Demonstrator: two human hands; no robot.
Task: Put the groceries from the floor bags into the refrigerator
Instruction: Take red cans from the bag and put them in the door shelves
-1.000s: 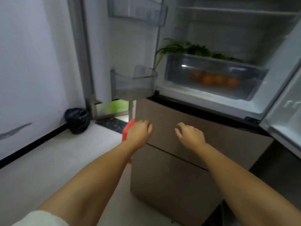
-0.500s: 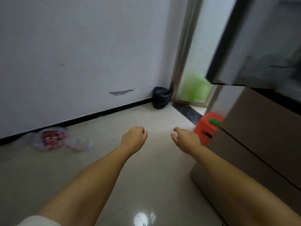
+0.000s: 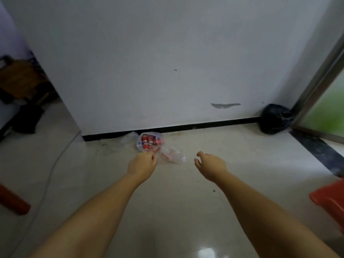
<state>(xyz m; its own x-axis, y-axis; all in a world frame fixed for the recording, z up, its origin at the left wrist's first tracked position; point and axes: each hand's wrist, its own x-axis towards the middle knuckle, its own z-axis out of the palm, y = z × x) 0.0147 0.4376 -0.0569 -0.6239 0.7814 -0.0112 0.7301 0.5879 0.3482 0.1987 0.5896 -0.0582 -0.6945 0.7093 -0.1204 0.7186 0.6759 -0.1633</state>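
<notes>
A clear plastic bag of red cans (image 3: 149,142) lies on the floor against the wall's black skirting. Beside it, to the right, lies a crumpled clear bag with red print (image 3: 172,155), and another crumpled clear bag (image 3: 119,144) lies to the left. My left hand (image 3: 142,163) hangs in front of the can bag with loosely curled fingers, holding nothing. My right hand (image 3: 210,164) is stretched out to the right of the bags, fingers relaxed and empty. The refrigerator is out of view.
A black rubbish bag (image 3: 275,119) sits in the corner by a door frame (image 3: 316,81). A red stool (image 3: 329,200) is at the right edge. A white cable (image 3: 54,164) runs across the floor on the left, with dark clutter (image 3: 22,101) beyond.
The view has swung left from the open refrigerator to the wall and the floor bags. Both arms stay stretched forward, hands empty, now nearer the bag of cans.
</notes>
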